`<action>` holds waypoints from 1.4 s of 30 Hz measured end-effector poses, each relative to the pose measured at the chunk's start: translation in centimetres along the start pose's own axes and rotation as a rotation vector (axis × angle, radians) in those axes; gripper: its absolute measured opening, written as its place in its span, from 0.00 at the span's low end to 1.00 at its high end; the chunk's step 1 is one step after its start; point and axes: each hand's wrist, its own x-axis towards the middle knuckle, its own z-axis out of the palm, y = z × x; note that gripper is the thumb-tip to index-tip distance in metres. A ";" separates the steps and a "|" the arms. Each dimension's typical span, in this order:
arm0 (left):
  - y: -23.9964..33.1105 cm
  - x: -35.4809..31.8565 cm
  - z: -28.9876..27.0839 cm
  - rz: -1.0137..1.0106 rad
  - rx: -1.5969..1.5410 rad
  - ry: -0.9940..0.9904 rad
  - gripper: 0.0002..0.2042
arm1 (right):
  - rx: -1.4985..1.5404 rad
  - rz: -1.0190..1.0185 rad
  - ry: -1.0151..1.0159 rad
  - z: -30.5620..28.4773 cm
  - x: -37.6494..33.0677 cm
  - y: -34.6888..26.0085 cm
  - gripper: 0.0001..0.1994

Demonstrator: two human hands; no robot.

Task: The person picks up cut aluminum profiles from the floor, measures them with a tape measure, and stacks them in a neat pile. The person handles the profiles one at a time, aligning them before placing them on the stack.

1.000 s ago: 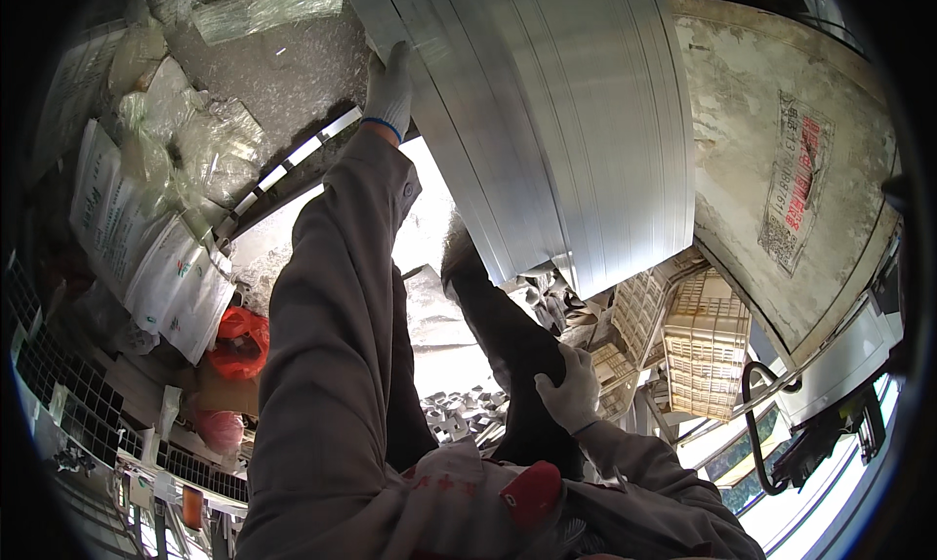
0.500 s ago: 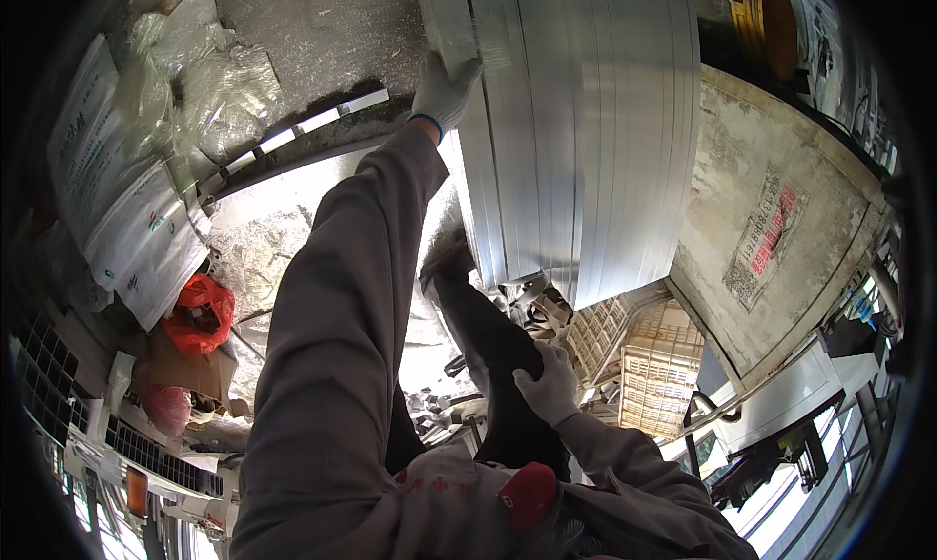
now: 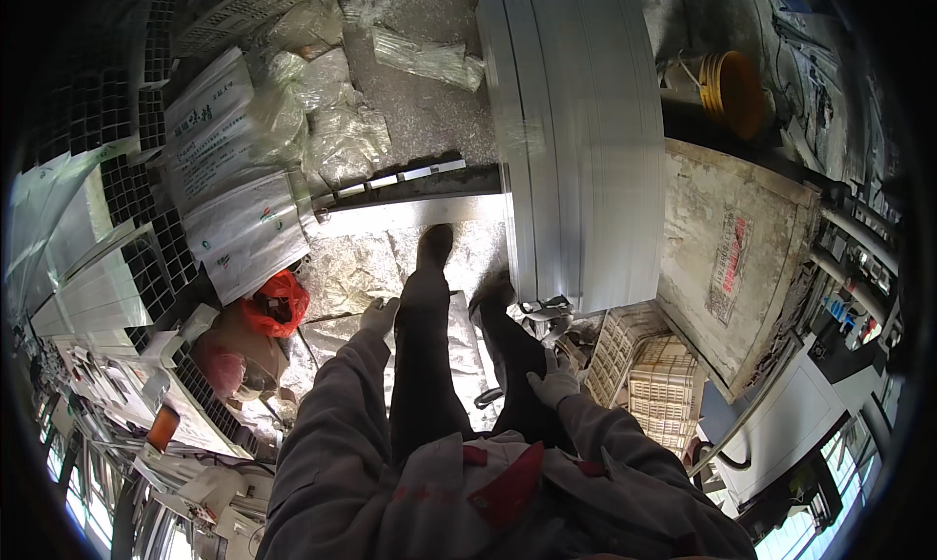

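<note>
Around us is a cluttered workshop: sacks [image 3: 252,233] and plastic wrap [image 3: 346,142] lie left of the bright floor [image 3: 356,257], and crates [image 3: 664,379] and a worn board [image 3: 695,252] sit to the right. The silver stack [image 3: 605,150] lies ahead, right of centre, its near end close to our right foot [image 3: 496,289]. Neither glove touches it. Our left hand [image 3: 379,318] hangs beside the leg; we see nothing in it, but cannot tell how far its fingers are curled. Our right hand [image 3: 556,382] rests on the thigh, fingers loosely spread, holding nothing visible. We judge that loose scrap [image 3: 547,311] by that end could trip us, and the stack's edges could slide if knocked.
</note>
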 end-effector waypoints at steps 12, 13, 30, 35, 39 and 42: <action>-9.1 -16.6 -10.6 0.174 -0.362 0.294 0.40 | 0.497 -0.514 -0.105 -8.6 -4.5 1.8 0.25; -7.2 -17.5 -9.1 0.168 -0.442 0.338 0.37 | 0.669 -0.584 -0.127 -9.4 -4.1 2.2 0.26; -32.1 -38.4 14.1 -0.154 -0.726 0.403 0.35 | 0.274 -0.696 0.165 -17.4 -2.5 4.3 0.30; -40.2 -44.8 18.8 -0.355 -0.603 0.318 0.37 | 0.250 -0.623 0.147 -15.0 -1.1 8.3 0.28; -38.5 -42.5 20.4 -0.163 -0.750 0.356 0.37 | 0.291 -0.545 0.192 -11.7 -2.3 10.4 0.27; -34.7 -39.0 20.2 -0.125 -0.887 0.590 0.35 | 0.296 -0.538 0.193 -8.9 -4.4 9.3 0.28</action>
